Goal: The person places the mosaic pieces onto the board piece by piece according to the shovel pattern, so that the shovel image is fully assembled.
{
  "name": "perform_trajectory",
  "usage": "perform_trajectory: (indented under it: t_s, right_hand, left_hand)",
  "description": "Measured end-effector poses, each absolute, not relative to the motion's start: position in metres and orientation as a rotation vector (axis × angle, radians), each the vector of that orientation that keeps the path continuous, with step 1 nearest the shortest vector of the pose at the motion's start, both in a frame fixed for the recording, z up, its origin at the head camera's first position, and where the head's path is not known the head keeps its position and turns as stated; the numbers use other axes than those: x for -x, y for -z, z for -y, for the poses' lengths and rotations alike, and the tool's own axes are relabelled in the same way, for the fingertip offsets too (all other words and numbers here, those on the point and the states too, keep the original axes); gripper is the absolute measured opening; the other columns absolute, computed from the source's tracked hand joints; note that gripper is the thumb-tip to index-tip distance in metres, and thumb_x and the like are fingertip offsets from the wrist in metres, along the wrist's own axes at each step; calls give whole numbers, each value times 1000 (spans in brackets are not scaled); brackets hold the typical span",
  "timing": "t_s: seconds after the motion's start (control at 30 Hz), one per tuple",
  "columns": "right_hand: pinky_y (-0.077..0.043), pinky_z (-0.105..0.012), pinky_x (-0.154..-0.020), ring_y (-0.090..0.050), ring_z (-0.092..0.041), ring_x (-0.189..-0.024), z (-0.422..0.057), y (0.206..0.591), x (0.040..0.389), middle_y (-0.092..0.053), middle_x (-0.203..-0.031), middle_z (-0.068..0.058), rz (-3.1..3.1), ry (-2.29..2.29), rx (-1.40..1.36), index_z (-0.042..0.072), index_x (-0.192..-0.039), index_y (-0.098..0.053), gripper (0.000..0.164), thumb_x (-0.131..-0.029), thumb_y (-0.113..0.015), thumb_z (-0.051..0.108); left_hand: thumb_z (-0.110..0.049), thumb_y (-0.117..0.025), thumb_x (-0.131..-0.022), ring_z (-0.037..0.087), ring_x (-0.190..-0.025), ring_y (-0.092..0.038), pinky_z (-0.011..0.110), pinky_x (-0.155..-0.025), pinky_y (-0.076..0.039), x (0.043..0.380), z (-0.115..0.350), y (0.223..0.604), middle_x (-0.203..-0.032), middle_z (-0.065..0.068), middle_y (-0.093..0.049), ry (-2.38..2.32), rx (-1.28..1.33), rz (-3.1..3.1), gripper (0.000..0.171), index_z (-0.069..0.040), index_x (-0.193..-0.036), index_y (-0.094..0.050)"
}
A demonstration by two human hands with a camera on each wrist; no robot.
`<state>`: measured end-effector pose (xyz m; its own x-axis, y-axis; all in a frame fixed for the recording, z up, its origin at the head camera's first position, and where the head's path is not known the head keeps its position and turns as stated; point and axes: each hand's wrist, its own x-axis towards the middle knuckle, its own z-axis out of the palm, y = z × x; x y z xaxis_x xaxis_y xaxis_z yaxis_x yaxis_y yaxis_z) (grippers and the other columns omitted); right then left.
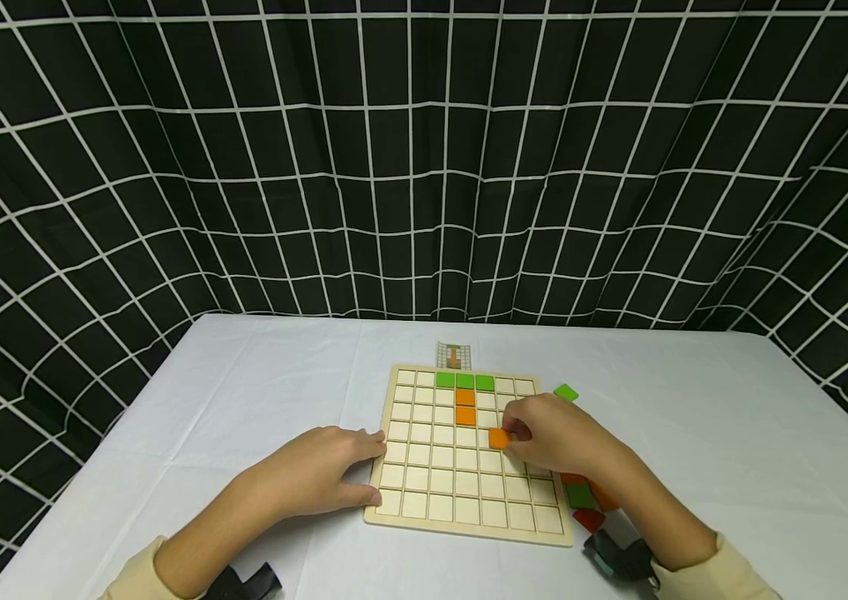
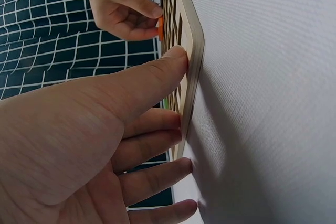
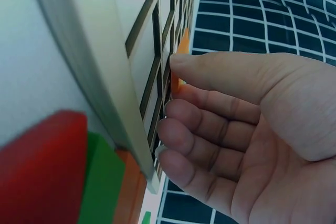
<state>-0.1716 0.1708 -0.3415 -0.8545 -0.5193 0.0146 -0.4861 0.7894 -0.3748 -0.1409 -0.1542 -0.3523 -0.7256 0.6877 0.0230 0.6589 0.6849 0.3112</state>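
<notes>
A wooden grid board (image 1: 430, 505) lies on the white cloth. Three green square tiles (image 1: 465, 381) fill a run of cells in its far row, and two orange square tiles (image 1: 465, 406) sit in a column below the middle one. My right hand (image 1: 562, 435) pinches another orange tile (image 1: 499, 438) between thumb and forefinger over the board, right of that column. My left hand (image 1: 319, 473) rests at the board's left edge, thumb and fingertips touching it. In the left wrist view, its thumb (image 2: 157, 77) presses the board's edge and the fingers are extended.
Beyond the board lies a small pattern card (image 1: 454, 357). Right of the board are a loose green tile (image 1: 566, 392) and a cluster with a green piece (image 1: 581, 497), a red piece (image 1: 589, 521) and orange ones, partly hidden by my right arm. A black grid-patterned curtain (image 1: 424, 167) stands behind the table.
</notes>
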Motion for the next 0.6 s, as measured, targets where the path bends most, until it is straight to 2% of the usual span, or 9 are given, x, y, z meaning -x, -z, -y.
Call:
perform_trajectory:
  t_s: [0.27,0.6]
  right_hand:
    - [-40,-27,-57,-46,-9,-64,-165,344,170,-50,-67,9,-2864,594,856,12,-87,-69,15,-80,-83,11]
    - [-40,-23,-53,-43,-4,-58,-158,350,167,-49,-64,11,-2875,665,959,10,-91,-71,12,-83,-80,9]
  left_hand:
    - [-34,-79,-85,27,-123,-60,47,-100,-48,140,154,352,-136,11,-62,-467,-1130,-2802,39,-12,-116,-70]
    - [-35,-78,-86,25,-122,-61,46,-98,-49,139,153,352,-134,12,-62,-458,-1143,-2817,35,-12,-112,-70]
